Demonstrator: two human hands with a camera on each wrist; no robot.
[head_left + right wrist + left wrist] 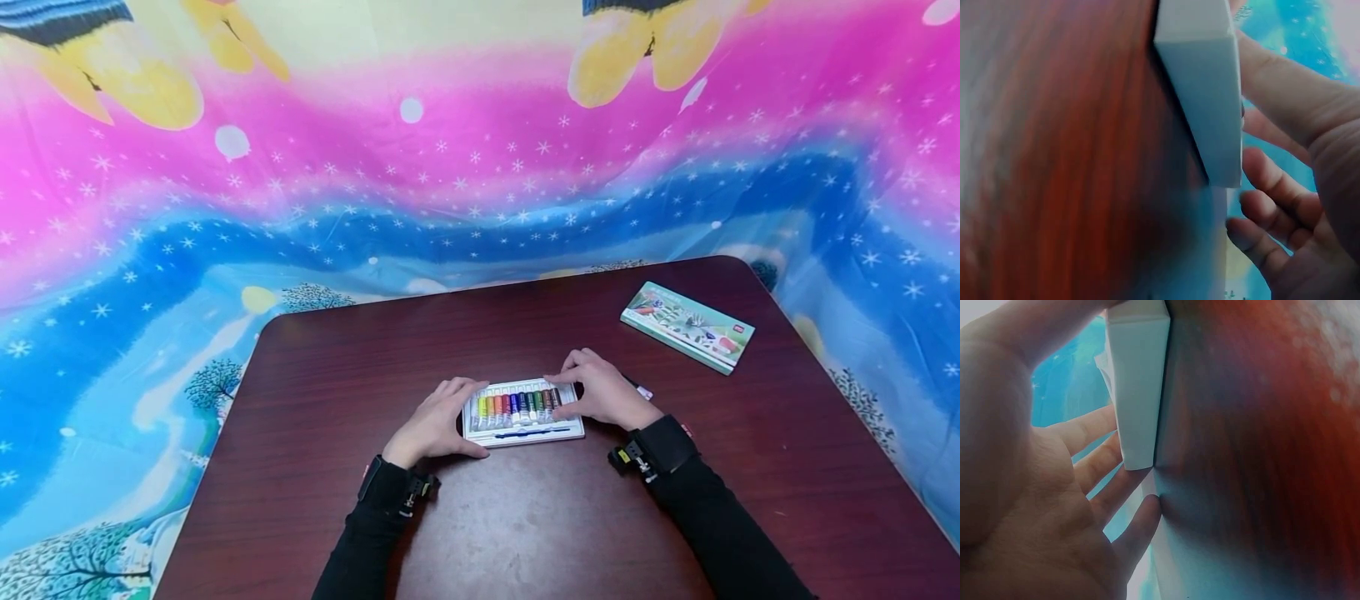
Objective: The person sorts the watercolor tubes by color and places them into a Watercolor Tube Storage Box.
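Black sleeves reach up from the near edge over the dark red tabletop [525, 525], the biggest thing in view after the bright star-printed cloth [375, 192] hanging behind it. At the middle of the tabletop lies a white paint tray [522, 412] filled with a row of coloured tubes. Left of the tray, the left hand [437, 422] grips its end, thumb along the near side and fingers [1094, 428] curled over the far edge. Right of the tray, the right hand [600, 392] holds the other end the same way, fingers [1272, 178] bent around it. Far right of the tray, well apart, lies a green box lid [687, 326].
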